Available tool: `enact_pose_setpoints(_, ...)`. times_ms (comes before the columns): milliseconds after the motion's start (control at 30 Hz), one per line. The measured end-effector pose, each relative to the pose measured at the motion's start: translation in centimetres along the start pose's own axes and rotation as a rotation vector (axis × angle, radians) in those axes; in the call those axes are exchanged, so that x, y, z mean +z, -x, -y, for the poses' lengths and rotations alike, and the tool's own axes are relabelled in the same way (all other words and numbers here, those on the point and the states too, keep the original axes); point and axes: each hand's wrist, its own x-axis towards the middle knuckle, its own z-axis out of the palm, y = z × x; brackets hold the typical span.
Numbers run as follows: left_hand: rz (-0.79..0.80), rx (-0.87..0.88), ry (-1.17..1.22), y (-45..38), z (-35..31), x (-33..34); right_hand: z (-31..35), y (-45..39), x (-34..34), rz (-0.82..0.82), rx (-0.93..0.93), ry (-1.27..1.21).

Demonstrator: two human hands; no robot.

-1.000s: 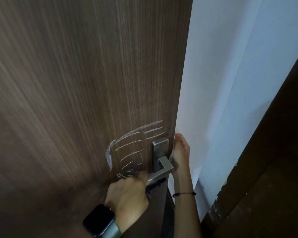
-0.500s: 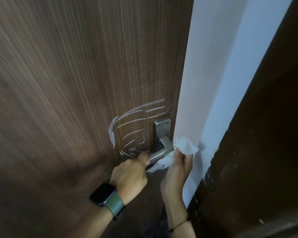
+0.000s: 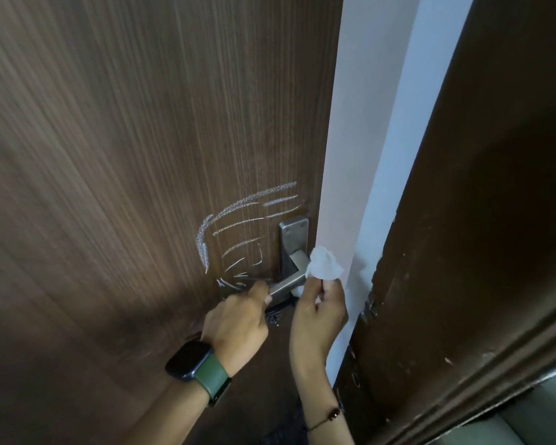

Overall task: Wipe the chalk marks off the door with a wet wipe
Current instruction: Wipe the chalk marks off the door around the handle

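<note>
White chalk marks (image 3: 238,226), several strokes and a thick curved smear, cover the dark wooden door (image 3: 126,155) just left of the metal handle plate. My left hand (image 3: 238,319), with a watch on a green strap at the wrist, grips the lever of the door handle (image 3: 286,284). My right hand (image 3: 318,313) pinches a crumpled white wet wipe (image 3: 323,264) at the door's edge, right of the handle. The wipe is off the chalk marks.
A white wall (image 3: 366,155) runs right of the door's edge. A dark brown door frame (image 3: 479,252), chipped in places, fills the right side. A pale floor strip (image 3: 543,412) shows at the bottom right.
My right hand came off the door's edge, took up the wet wipe and now holds it raised beside the handle. My left hand stays on the lever.
</note>
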Motion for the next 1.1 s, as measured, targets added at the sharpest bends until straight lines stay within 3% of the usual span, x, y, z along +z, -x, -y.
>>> enact_pose_setpoints(133,0.004,0.044,-0.035,1.0,-0.4,0.1,0.5,2.2,-0.9,0.031,0.111,-0.014)
enact_pose_setpoints(300,0.027,0.106,0.002,2.5,-0.7,-0.1,1.6,4.4,-1.7,0.056,0.595,-0.43)
enact_pose_setpoints(367,0.042,0.129,0.014,3.1,-0.9,-0.2,2.4,5.1,-2.4,0.08,0.68,-0.524)
enact_pose_setpoints(767,0.007,0.217,0.321,6.0,-1.7,0.2,3.2,7.3,-4.7,0.093,0.772,-0.89)
enact_pose_setpoints(1100,-0.02,0.251,0.408,8.7,-2.3,1.0,3.3,8.7,-6.9,0.1,0.758,-0.868)
